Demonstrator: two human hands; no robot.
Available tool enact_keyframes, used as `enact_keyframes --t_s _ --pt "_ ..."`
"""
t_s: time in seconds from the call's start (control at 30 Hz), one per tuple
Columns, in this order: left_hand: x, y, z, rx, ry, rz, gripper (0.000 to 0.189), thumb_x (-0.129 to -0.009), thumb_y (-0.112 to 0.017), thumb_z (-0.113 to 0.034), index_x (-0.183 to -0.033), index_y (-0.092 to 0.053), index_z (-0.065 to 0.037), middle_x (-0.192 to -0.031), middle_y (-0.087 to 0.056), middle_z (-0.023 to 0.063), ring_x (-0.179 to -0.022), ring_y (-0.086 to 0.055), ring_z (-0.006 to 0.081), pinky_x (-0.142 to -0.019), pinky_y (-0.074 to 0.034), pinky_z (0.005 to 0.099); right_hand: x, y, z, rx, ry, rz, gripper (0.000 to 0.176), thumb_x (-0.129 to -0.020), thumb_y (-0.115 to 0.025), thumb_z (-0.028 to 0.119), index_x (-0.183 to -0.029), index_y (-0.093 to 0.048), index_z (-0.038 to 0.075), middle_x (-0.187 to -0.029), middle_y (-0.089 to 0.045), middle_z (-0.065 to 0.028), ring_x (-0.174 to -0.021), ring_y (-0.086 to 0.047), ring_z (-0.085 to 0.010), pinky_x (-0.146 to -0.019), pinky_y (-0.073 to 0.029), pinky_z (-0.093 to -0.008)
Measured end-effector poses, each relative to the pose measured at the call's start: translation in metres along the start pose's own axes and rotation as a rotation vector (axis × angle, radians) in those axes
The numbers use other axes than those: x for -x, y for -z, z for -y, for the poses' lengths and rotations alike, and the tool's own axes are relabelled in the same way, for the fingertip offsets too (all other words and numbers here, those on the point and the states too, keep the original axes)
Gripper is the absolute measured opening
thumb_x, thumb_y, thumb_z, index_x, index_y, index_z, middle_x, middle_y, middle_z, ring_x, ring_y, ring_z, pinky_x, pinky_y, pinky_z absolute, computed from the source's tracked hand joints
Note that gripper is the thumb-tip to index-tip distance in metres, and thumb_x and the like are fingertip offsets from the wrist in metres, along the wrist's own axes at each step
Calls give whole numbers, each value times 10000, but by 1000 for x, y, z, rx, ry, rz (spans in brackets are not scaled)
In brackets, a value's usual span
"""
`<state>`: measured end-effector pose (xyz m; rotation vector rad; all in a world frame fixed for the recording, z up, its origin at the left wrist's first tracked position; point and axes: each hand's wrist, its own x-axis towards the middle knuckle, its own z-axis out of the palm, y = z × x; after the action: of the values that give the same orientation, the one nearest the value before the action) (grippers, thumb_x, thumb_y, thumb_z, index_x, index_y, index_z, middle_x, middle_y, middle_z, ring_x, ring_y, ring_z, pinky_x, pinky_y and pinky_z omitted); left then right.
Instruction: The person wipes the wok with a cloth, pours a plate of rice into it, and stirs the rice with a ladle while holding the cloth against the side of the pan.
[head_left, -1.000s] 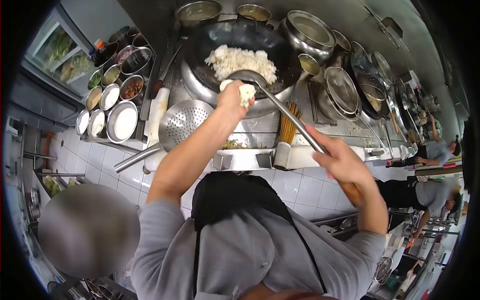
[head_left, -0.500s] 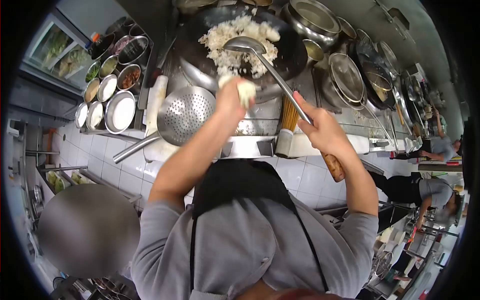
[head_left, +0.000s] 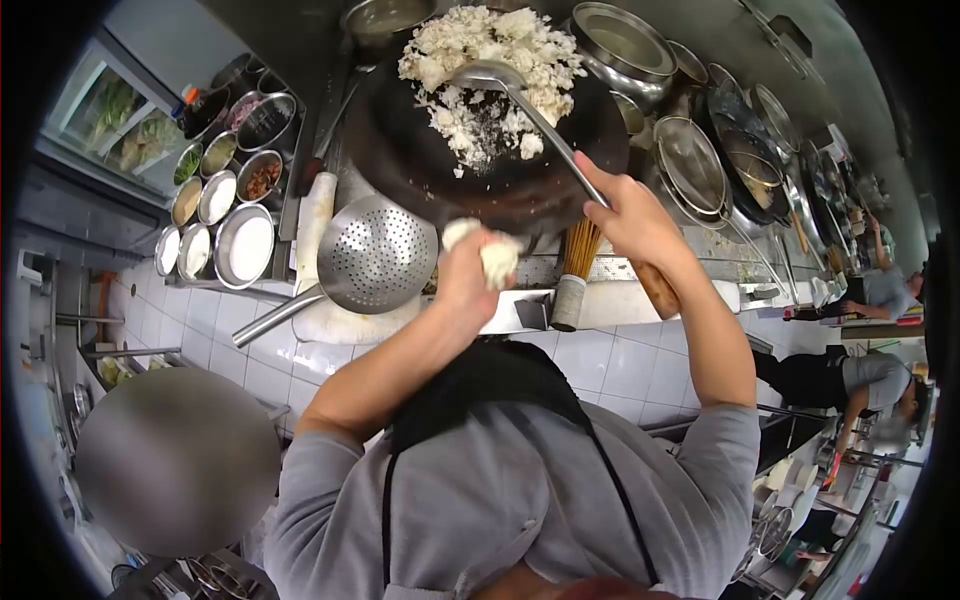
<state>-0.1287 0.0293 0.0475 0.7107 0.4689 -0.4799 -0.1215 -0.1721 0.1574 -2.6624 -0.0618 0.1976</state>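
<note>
A big black wok (head_left: 440,170) is tilted up, with white fried rice (head_left: 490,50) heaped against its far rim. My left hand (head_left: 468,278) is shut on the wok's handle through a white cloth (head_left: 492,256), near the front edge of the stove. My right hand (head_left: 628,212) grips the long shaft of a steel ladle (head_left: 487,76), just above its wooden end. The ladle's bowl rests in the rice.
A perforated steel skimmer (head_left: 378,252) lies left of my left hand. Several seasoning bowls (head_left: 222,195) stand at the far left. Pots and strainers (head_left: 700,165) crowd the right of the stove, and a bamboo brush (head_left: 576,268) stands at the stove front. Two people (head_left: 868,380) work at the right.
My left hand has drawn back toward me and the wok tipped up with it. The rice has slid to the far rim, and my right hand has moved up the ladle.
</note>
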Motion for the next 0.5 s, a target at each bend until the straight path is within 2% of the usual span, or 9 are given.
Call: enact_keyframes --t_s 0.03,0.1,0.13,0.23,0.27,0.43,0.5 --pt "-15 -8 -8 65 -53 16 106 -836 -515 -145 -933 -539 -113 -816 -624 74 -589 -583 220 -460 -476 311 11 -4 0 -48 -33 36 641 -866 -567 96 -1467 -370 200 -662 -545 -108 -458 -497 -165 -514 -463 -346" --pt "-58 -19 -32 102 -7 -52 103 -833 -546 -131 -897 -571 -55 -731 -622 109 -526 -593 226 -386 -453 330 33 -5 3 -132 -88 86 646 -864 -569 77 -1466 -376 210 -659 -543 -73 -454 -473 -130 -478 -448 -318" --pt "-73 -18 -34 90 -14 -54 96 -830 -554 -136 -873 -574 -52 -721 -622 108 -524 -592 224 -383 -452 324 44 -2 10 -256 -160 139 650 -861 -565 50 -1466 -382 206 -669 -531 -19 -453 -450 -88 -436 -424 -278" --pt "-125 -3 -30 46 -31 -18 101 -812 -584 -139 -814 -578 -38 -688 -617 112 -524 -594 220 -369 -447 312 61 0 3 -397 -199 170 632 -867 -557 48 -1466 -377 136 -682 -507 16 -450 -441 -67 -417 -407 -251" --pt "-132 -1 -29 37 -37 -32 104 -810 -587 -138 -813 -580 -35 -682 -616 115 -517 -594 221 -367 -449 316 58 -2 1 -413 -196 119 633 -861 -563 48 -1463 -374 101 -653 -493 8 -436 -433 -66 -409 -399 -248" --pt "-135 1 -30 -33 -25 -47 116 -797 -600 -141 -812 -582 -27 -678 -619 129 -488 -591 228 -361 -455 326 -38 -34 -37 -243 -118 -149 641 -856 -570 104 -1454 -351 35 -619 -513 -41 -429 -470 -110 -414 -418 -298" --pt "-133 0 -32 -53 -14 -54 125 -794 -604 -145 -816 -581 -24 -679 -621 131 -480 -590 230 -359 -457 324 -89 -49 -39 -284 -154 -179 629 -857 -566 123 -1440 -358 10 -625 -534 -68 -437 -499 -132 -423 -429 -318"
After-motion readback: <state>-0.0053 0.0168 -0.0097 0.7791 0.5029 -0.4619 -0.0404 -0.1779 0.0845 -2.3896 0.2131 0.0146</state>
